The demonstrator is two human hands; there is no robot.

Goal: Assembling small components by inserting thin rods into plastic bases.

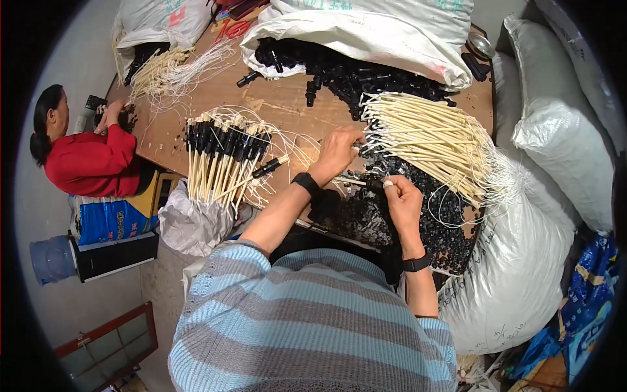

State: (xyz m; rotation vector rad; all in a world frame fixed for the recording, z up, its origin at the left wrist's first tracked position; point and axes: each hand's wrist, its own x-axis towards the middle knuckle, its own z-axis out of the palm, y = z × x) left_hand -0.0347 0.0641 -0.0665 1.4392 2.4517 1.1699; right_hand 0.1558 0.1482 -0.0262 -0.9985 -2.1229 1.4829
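My left hand (339, 153) is curled, with its fingertips at the white-tipped ends of a bundle of cream cords (424, 144). What it pinches, if anything, is hidden. Closer to me, my right hand (403, 201) has thumb and finger closed on a dark plastic fitting (374, 186). From this fitting a short cream cord (351, 180) runs left below my left hand. Small black pieces (444, 222) cover the table under both hands. To the left lies a stack of cream cords with black fittings (225, 153) on their far ends, thin white strings trailing from it.
Black fittings (366, 81) spill from a white sack (366, 32) at the back. Full white sacks (516, 261) crowd the table's right side. Red scissors (233, 30) lie at the far left, near loose cords (163, 72). A person in red (91, 160) works at the left edge.
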